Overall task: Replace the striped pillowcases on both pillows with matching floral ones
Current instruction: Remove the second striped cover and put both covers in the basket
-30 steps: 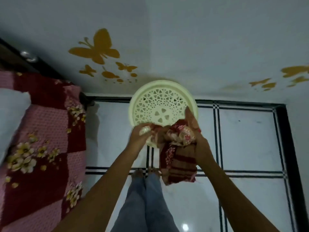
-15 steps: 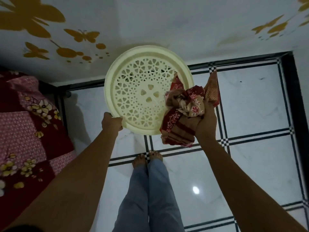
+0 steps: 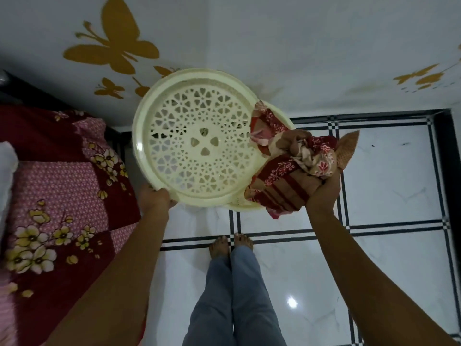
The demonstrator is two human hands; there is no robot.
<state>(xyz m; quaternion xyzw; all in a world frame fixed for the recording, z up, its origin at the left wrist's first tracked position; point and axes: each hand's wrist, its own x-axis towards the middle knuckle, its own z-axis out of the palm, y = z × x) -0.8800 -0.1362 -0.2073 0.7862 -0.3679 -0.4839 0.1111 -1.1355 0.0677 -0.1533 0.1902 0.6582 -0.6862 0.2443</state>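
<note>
Cream lattice lid (image 3: pixel 199 146); red-tan striped floral cloth (image 3: pixel 289 176); maroon-pink floral bedsheet (image 3: pixel 62 186)

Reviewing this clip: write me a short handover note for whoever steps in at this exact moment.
Left hand: grip shut on the near rim of the cream lid, lifted off the laundry basket.
Right hand: grip shut on the bundled striped pillowcases, held over the basket's opening.
Done: the striped cases appear to be off.
Left: drop the bundle in, replace the lid. The floral cases and pillows cannot be checked here; only the bed's floral cover shows.
</note>
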